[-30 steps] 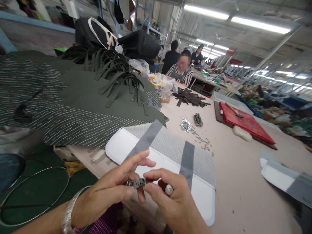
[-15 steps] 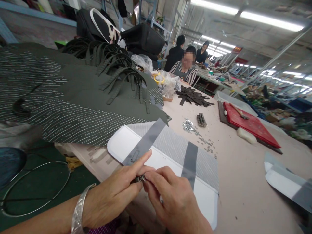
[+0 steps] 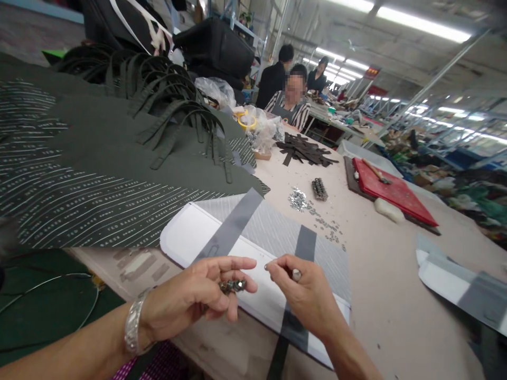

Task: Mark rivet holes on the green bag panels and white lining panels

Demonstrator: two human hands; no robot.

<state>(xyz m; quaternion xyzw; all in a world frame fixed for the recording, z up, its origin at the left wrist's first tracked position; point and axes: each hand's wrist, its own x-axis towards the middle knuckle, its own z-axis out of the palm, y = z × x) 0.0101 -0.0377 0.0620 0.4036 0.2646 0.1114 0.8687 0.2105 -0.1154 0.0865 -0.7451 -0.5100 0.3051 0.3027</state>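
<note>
My left hand [image 3: 194, 298] is closed on a small stack of metal clips [image 3: 233, 286], held between thumb and fingers just above the near table edge. My right hand [image 3: 304, 293] sits a little to the right of it, fingertips pinched together; what they hold, if anything, is too small to make out. Under both hands lies a white and grey bag panel [image 3: 277, 237] crossed by two dark grey straps [image 3: 233, 227].
A stack of dark green printed panels with strap loops [image 3: 119, 153] fills the left. Loose metal clips [image 3: 301, 200], a clip block [image 3: 319, 189], a red mat [image 3: 392, 192] and another panel [image 3: 459, 285] lie on the table. Other people sit at the far end.
My hands have come apart: the right one let go of the metal clips and moved right, while the left keeps them. The view shifted slightly.
</note>
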